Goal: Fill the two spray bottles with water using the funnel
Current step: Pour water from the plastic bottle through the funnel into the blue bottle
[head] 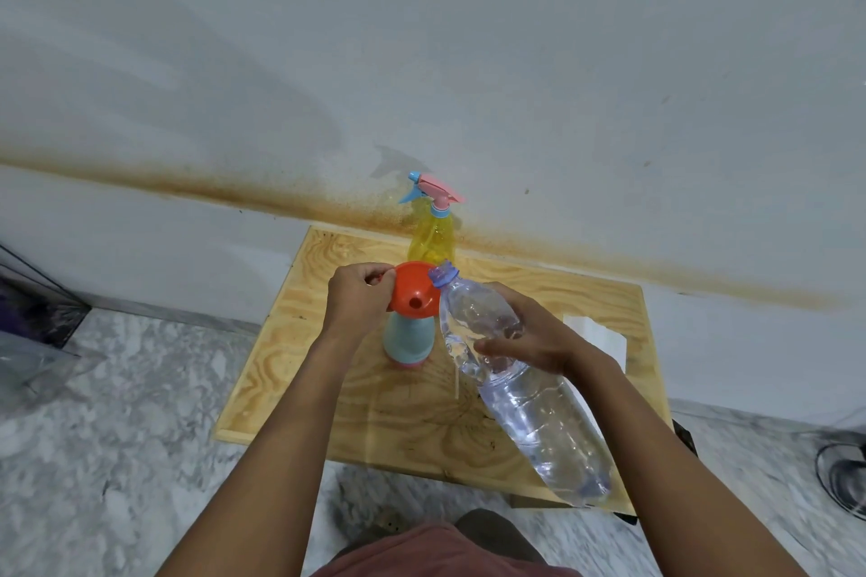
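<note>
Touching the left hand (358, 295): funnel (412, 293).

a plain home room, with marble floor (140, 389), stained wall (421, 38), plywood table (290, 342).

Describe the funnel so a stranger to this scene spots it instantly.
Find the plywood table against the stained wall; near its middle stands a pale blue bottle. The funnel sits in that bottle's neck, its rim pinched by the left hand. It is the only orange-red cone there, beside a clear water bottle.
</note>
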The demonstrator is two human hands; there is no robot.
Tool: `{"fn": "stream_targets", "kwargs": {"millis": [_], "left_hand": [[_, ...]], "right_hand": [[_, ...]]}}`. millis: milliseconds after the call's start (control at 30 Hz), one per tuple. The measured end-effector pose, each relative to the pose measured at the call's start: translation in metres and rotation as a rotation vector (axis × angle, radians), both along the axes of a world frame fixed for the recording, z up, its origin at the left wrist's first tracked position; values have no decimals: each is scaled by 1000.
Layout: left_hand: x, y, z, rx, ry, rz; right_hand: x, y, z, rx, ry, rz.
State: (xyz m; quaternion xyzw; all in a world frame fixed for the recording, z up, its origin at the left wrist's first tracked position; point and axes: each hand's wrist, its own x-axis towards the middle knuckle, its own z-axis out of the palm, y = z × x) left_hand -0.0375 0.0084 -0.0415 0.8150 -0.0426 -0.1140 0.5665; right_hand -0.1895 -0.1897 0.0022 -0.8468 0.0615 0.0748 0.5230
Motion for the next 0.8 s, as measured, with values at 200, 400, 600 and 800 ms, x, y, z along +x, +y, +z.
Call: {"fn": "stream_targets", "kwargs": {"millis": [200,400,600,800], "left_hand": [[1,0,0,12,5,-7],[1,-1,-1,-6,38,-5],[1,-1,-1,-12,54,7],[1,-1,1,-12,59,-4]], "right_hand": [[-6,-11,9,3,-263,-209],[-6,-24,12,39,-565,-558],[18,-28,-1,77,-559,-741],[42,-37,-15,49,-564,-854]]}}
